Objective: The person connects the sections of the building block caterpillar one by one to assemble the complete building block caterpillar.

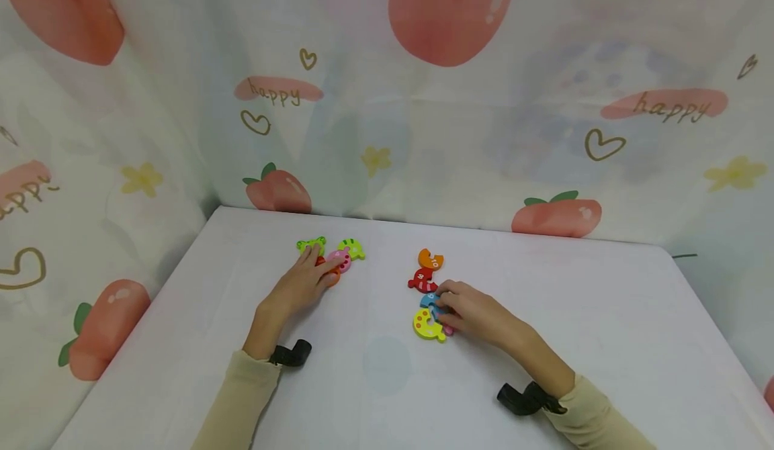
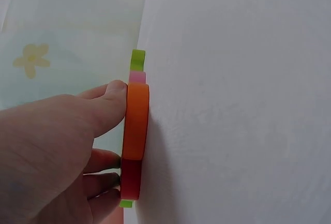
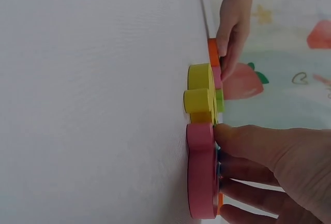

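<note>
My left hand (image 1: 302, 279) lies over a cluster of flat painted animal-shaped pieces, its fingertips resting on their tops. Around it are a green frog-like piece (image 1: 312, 243), a striped green piece (image 1: 351, 247), a pink spotted piece (image 1: 341, 260) and an orange piece (image 2: 137, 123); a red piece (image 2: 130, 179) is partly covered. My right hand (image 1: 478, 310) touches a second cluster, thumb and fingers spread on top. Under it a blue piece (image 1: 428, 300) and a pink piece (image 3: 201, 175) are partly hidden. A yellow spotted piece (image 1: 426, 328) sits beside them.
Above the blue piece lie a red piece (image 1: 421, 280) and an orange piece (image 1: 431, 259), end to end. The white table (image 1: 375, 403) ends at a printed cloth backdrop (image 1: 423, 154) behind and at the left. Black wrist cameras (image 1: 525, 398) are strapped to both wrists.
</note>
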`<state>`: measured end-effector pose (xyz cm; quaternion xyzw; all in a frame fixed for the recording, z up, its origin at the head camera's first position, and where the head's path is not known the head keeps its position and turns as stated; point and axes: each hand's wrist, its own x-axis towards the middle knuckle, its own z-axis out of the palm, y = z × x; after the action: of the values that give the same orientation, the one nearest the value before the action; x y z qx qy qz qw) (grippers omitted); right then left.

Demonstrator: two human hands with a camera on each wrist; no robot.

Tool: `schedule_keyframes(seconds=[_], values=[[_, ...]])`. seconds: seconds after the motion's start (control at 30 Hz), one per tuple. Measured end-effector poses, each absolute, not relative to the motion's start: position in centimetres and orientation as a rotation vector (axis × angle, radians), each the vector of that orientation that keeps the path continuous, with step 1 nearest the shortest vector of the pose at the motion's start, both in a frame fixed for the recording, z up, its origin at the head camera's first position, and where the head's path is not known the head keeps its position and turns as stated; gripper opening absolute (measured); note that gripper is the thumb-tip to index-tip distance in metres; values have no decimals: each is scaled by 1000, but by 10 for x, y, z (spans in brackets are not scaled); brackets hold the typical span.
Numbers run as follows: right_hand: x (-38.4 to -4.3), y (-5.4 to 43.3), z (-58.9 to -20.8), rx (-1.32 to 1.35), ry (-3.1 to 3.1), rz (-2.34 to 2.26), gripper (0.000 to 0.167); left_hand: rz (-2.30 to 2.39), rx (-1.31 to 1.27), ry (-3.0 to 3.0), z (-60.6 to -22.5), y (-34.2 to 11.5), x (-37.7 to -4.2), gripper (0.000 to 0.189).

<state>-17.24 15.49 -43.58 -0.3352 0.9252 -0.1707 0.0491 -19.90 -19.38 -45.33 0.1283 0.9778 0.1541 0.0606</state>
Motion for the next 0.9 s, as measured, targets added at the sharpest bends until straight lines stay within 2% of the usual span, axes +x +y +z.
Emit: schedule_keyframes(seconds=[0.7,0.9], values=[[-168,152,-431,-1021,2891,-442,17,540,299,2958,-454,-190,-198,49],[-172,156,-434,-960,2863,-485,20,506,326,2976,-454,-191,-200,49]])
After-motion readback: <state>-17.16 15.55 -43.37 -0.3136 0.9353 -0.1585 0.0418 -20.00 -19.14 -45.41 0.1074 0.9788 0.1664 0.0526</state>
